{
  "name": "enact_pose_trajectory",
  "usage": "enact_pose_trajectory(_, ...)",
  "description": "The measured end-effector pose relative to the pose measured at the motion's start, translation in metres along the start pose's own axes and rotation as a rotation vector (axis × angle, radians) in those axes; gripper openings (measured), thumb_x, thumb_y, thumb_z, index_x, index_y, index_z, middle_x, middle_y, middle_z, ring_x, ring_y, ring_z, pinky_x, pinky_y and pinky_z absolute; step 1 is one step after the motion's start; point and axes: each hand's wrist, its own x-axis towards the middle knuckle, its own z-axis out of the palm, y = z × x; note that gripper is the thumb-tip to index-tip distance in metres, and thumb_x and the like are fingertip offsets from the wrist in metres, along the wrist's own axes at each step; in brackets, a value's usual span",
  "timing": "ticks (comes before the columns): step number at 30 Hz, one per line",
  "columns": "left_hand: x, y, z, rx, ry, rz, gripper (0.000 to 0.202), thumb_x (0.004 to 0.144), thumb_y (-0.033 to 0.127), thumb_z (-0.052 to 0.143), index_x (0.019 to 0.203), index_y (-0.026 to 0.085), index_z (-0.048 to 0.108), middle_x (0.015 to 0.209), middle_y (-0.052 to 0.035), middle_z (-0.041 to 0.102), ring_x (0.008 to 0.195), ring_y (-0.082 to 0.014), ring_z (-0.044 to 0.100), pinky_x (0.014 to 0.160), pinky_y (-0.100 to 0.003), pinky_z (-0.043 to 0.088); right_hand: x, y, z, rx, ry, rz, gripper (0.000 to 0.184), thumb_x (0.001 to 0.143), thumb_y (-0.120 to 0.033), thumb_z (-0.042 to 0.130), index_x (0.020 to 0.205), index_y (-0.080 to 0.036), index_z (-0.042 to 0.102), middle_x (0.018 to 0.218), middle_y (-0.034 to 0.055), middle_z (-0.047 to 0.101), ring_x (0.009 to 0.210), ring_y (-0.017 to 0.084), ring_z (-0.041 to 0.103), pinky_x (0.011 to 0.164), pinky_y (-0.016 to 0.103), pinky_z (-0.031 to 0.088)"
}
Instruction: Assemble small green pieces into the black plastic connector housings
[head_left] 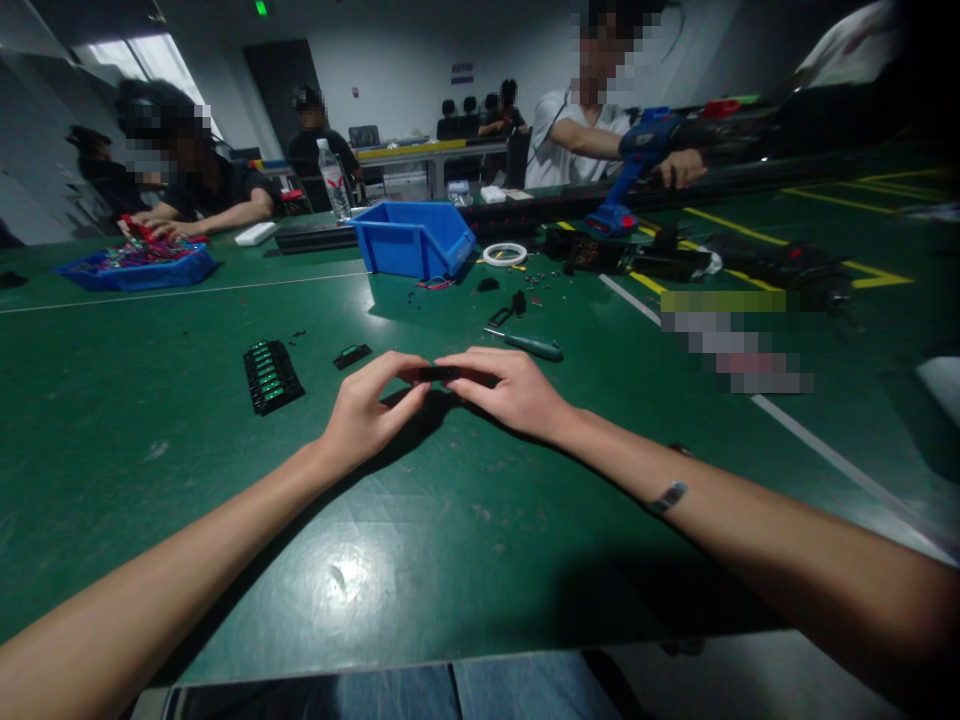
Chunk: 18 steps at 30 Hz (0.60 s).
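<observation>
Between my left hand (379, 400) and my right hand (514, 390) is a small flat black plastic part (438, 373). The fingertips of both hands pinch its two ends, just above the green table. Its underside and ends are hidden by my fingers. Left of my left hand lies a similar black part with a green strip (352, 355). Farther left, a row of several black parts with green boards (271, 376) lies side by side. A screwdriver with a green handle (534, 346) rests beyond my right hand, its shaft pointing left.
An open blue bin (416, 240) stands ahead, beside a white ring (505, 254) and scattered small screws. Small black pieces (510, 308) lie nearer. A blue tray (139, 270) with wires is at left by a person. A blue power drill (630, 170) stands at right near another person.
</observation>
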Motion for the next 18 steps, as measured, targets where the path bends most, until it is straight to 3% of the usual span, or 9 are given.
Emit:
enact_pose_trajectory(7, 0.0008, 0.0025, -0.0017, 0.007, -0.004, 0.084, 0.022, 0.095, 0.018, 0.067, 0.116, 0.017, 0.067, 0.096, -0.0052, 0.069, 0.086, -0.0153, 0.064, 0.079, -0.030, 0.052, 0.0002, -0.0006, 0.0000, 0.010, -0.052, -0.013, 0.027, 0.093, -0.017, 0.064, 0.116, -0.022, 0.075, 0.100, 0.0046, 0.073, 0.088, 0.017, 0.067, 0.076, 0.028, 0.052)
enact_pose_trajectory(18, -0.0014, 0.0028, 0.0009, 0.100, -0.084, 0.212, 0.036, 0.094, 0.017, 0.068, 0.130, 0.021, 0.065, 0.105, -0.0079, 0.058, 0.096, -0.0178, 0.059, 0.081, -0.033, 0.053, -0.0005, -0.0002, 0.0026, -0.017, -0.157, -0.135, 0.021, 0.089, -0.006, 0.058, 0.100, -0.018, 0.072, 0.097, 0.0051, 0.068, 0.092, 0.018, 0.065, 0.085, 0.030, 0.050)
